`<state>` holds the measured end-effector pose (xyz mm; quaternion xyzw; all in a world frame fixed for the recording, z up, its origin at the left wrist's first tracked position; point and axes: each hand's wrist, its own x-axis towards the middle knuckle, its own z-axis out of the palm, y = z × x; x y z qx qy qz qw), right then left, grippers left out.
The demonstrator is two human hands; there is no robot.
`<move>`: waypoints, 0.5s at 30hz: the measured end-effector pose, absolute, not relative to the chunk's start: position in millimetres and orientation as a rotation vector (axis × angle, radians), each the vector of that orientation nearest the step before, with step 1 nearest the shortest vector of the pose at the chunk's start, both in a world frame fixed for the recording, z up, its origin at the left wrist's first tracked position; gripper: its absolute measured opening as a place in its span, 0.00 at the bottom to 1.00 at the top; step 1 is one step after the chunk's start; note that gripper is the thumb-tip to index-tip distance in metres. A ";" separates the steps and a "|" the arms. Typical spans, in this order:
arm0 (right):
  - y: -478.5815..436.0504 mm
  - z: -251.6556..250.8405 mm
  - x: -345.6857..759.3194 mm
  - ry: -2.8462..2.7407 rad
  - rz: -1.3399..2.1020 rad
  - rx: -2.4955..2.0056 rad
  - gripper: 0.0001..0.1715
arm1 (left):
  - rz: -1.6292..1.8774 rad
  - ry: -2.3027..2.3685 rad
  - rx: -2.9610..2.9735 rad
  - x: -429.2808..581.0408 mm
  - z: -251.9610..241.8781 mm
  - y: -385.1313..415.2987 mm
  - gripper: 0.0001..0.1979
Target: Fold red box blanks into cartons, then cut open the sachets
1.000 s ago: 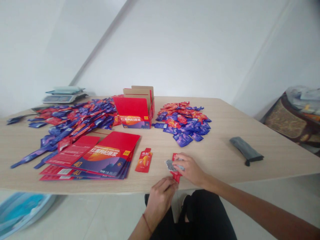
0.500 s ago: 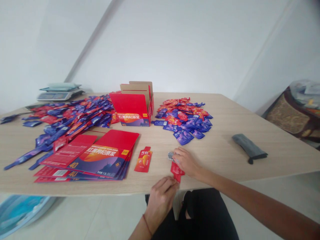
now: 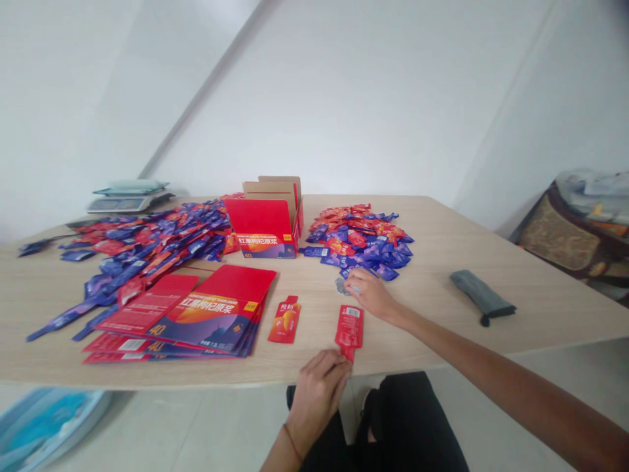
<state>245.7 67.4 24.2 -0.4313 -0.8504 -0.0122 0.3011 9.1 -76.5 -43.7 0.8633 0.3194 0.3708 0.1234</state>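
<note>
A red pouch lies on the table with its printed back and white barcode facing up. Its narrow end points towards me, and my left hand pinches that end at the table's front edge. Beyond the pouch, my right hand has its fingers closed on a small grey crumpled wad, close to the near side of a pile of pouches. To the left, a second red pouch lies flat with its fruit picture up, touched by neither hand.
A red open carton stands between a large heap of pouches and a smaller pile. Flat cartons are stacked front left. A grey case lies right, a scale back left. A blue basin sits below.
My right hand has moved away from me, off the red pouch, taking the grey wad with it. The pouch's back now shows fully. My left hand still pinches its end; the view has tilted slightly.
</note>
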 end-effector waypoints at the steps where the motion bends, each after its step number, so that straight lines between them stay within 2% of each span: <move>1: 62.6 31.6 249.3 -2.181 -0.027 -1.138 0.09 | 1.081 0.944 2.528 9.9 -44.5 -76.7 0.07; 6: 41.6 53.9 273.8 -1.985 0.013 -1.186 0.08 | 1.186 1.051 2.700 17.9 -51.8 -84.5 0.02; 10: 26.2 58.4 290.0 -2.015 0.024 -1.209 0.10 | 1.197 1.122 2.740 20.1 -45.1 -97.7 0.07; 15: 11.2 62.7 295.2 -1.963 0.027 -1.207 0.10 | 1.412 1.331 2.104 9.4 -15.7 -99.3 0.14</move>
